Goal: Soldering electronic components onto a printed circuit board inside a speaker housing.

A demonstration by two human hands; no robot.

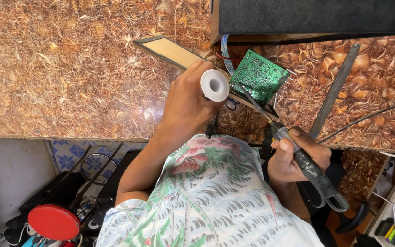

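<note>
The left hand (186, 107) grasps a white spool (214, 85) just beside the green circuit board (258, 75), while the right hand (293, 158) fingers clench a soldering iron (298, 153) touching that board.

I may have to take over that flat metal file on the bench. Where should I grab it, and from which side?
Probably by its near, lower end, coming in from the right. The metal file lies flat and diagonal on the counter. That end sits beside the right hand holding the soldering iron, clear of the green circuit board and the left hand.
</note>
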